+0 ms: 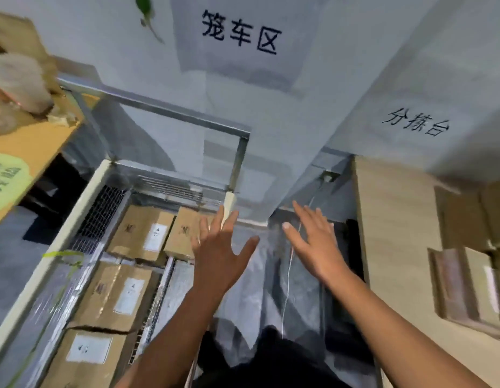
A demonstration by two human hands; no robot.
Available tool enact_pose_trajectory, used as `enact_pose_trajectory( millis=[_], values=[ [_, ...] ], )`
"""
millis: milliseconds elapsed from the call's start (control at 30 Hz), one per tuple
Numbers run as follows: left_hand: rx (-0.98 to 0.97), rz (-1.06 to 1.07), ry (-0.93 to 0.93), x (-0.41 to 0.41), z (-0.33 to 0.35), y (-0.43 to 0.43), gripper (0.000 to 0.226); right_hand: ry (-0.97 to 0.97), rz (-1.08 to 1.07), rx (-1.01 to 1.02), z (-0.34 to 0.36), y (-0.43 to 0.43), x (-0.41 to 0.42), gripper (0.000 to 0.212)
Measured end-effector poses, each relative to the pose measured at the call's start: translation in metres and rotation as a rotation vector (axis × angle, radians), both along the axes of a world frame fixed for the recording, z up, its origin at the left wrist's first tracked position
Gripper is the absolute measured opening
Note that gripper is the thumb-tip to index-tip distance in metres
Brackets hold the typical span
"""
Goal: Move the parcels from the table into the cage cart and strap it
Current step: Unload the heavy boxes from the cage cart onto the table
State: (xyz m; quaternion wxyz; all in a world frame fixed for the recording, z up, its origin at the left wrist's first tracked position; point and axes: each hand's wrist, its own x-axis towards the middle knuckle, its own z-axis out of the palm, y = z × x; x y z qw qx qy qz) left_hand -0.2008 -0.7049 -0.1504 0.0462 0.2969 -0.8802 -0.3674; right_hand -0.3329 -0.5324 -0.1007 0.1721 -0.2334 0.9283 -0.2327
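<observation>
Left hand point(220, 256) and right hand point(316, 247) are spread, empty; a parcel point(461, 287) on the worktop point(394, 233) is best gripped by opposite sides.

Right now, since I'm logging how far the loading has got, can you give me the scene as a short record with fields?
left hand: open, fingers spread, holding nothing
right hand: open, fingers spread, holding nothing
cage cart: on the left, mesh sides
parcels in cart: four cardboard boxes visible
table: on the right, wood-grain
parcels on table: some at its right side, count unclear
wall signs: one above cart, one above table
</observation>
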Motion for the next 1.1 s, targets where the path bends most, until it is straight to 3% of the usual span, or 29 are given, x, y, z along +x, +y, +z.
enact_pose_trajectory(
  millis=[233, 367, 700, 1000, 1100],
  values=[
    [-0.032, -0.444, 0.087, -0.100, 0.053, 0.119, 0.088, 0.104, -0.443, -0.069, 0.037, 0.172, -0.017, 0.085],
    [-0.052, -0.657, 0.129, -0.139, 0.082, 0.224, 0.089, 0.186, -0.694, -0.081, 0.057, 0.276, -0.002, 0.070],
    [0.085, -1.080, 0.141, -0.155, 0.094, 0.484, 0.097, 0.306, -1.224, -0.122, 0.079, 0.521, 0.089, 0.081],
    [0.208, -1.466, -0.292, -0.064, 0.022, 0.641, 0.093, 0.144, -1.671, -0.056, 0.026, 0.625, 0.242, 0.065],
    [0.255, -1.524, -0.367, -0.050, -0.001, 0.667, 0.066, 0.061, -1.727, -0.029, 0.003, 0.623, 0.283, 0.065]
  ],
)
